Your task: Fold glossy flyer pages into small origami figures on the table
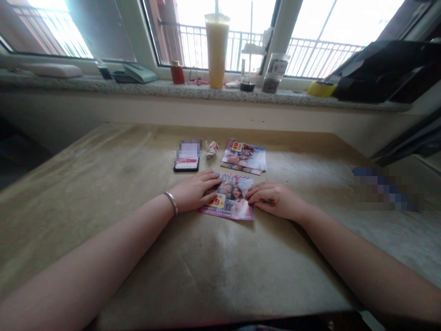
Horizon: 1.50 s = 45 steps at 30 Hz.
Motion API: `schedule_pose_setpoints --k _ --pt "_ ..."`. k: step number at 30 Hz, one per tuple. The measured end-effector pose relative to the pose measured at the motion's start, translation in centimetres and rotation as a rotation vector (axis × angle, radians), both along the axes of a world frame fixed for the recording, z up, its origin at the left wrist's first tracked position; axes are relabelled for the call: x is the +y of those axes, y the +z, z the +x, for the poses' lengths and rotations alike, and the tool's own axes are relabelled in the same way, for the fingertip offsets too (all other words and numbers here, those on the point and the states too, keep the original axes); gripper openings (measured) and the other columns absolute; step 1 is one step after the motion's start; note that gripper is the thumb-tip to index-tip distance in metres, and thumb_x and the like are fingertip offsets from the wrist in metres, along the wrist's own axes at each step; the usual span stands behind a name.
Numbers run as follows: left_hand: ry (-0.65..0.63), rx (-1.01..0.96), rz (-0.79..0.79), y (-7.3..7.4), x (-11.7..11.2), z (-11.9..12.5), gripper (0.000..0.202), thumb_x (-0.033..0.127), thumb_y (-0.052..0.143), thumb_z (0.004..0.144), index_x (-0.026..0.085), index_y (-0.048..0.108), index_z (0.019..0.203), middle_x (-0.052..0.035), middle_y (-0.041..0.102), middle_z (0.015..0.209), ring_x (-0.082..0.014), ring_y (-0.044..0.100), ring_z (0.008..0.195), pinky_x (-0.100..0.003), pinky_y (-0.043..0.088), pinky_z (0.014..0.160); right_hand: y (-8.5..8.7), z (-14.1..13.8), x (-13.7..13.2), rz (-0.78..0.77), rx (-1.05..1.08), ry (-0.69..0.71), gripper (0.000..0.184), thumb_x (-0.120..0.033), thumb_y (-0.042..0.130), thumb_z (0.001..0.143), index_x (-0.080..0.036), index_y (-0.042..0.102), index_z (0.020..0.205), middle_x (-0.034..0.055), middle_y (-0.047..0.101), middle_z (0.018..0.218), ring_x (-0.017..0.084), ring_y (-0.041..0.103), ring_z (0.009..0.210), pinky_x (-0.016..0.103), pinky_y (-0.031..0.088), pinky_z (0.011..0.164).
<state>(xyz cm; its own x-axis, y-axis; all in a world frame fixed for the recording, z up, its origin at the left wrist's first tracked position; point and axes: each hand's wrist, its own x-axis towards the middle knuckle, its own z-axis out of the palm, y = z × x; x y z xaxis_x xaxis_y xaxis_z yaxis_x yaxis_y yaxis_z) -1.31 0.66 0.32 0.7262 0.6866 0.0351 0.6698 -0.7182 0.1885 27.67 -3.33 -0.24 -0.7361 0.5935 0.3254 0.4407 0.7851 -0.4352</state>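
Note:
A colourful printed flyer [237, 207] with pictured people lies on the table in front of me. My left hand [195, 191], with a silver bangle at the wrist, rests flat on its left side, fingers apart. At the right edge of the flyer, my right hand [275, 198] has its fingers curled together on the paper; the thumb is partly hidden. Just beyond is a stack of similar flyers [246, 158], slightly fanned.
A phone [186, 158] and a crumpled wrapper [211, 148] lie left of the stack. On the windowsill [155, 88] stand a tall cup of yellow drink [217, 55], a red-capped jar [178, 73] and a clear container [274, 76]. A blurred-out item [386, 188] is at right.

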Motion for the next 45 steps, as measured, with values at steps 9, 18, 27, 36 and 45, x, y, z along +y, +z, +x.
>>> schedule_pose_setpoints --k 9,18,27,36,45 --pt "0.034 0.034 0.008 0.2 -2.0 0.2 0.062 0.052 0.045 0.09 0.016 0.041 0.14 -0.0116 0.04 0.146 -0.0275 0.037 0.134 -0.039 0.028 0.113 0.0 0.3 -0.2 -0.047 0.052 0.026 0.017 -0.021 0.057 0.088 -0.024 0.072 0.092 0.0053 0.072 0.103 0.016 0.064 0.102 0.033 0.051 0.091" --pt "-0.141 -0.05 -0.04 0.4 -1.4 -1.2 0.042 0.037 0.05 0.09 0.021 0.054 0.129 -0.0081 0.046 0.142 -0.022 0.044 0.129 -0.037 0.037 0.109 0.8 2.3 0.2 -0.164 0.017 0.022 0.014 -0.022 0.058 0.085 -0.021 0.071 0.087 0.0066 0.073 0.099 0.018 0.064 0.103 0.035 0.051 0.091" --pt "-0.288 -0.023 0.014 1.2 -2.0 -0.6 0.038 0.032 0.051 0.09 0.025 0.058 0.127 -0.0051 0.055 0.134 -0.0242 0.048 0.124 -0.041 0.04 0.106 1.8 3.0 0.2 -0.319 -0.056 -0.149 0.014 -0.027 0.056 0.083 -0.02 0.068 0.081 0.0067 0.072 0.091 0.019 0.065 0.089 0.034 0.051 0.082" --pt "-0.367 -0.005 0.052 0.3 -3.3 1.1 0.05 0.04 0.051 0.091 0.028 0.044 0.139 -0.0054 0.048 0.141 -0.0328 0.04 0.128 -0.051 0.037 0.105 0.5 0.4 -0.5 -0.441 0.029 -0.383 0.018 -0.029 0.052 0.082 -0.018 0.067 0.081 0.0036 0.068 0.082 0.016 0.061 0.073 0.029 0.048 0.067" --pt "-0.336 -0.02 0.104 0.0 -3.2 1.3 0.045 0.044 0.053 0.089 0.03 0.052 0.132 -0.011 0.053 0.124 -0.028 0.05 0.114 -0.045 0.042 0.098 -1.1 -2.7 0.0 -0.242 0.067 -0.585 0.013 -0.023 0.057 0.08 -0.018 0.068 0.078 0.0051 0.07 0.082 0.019 0.06 0.078 0.031 0.044 0.071"
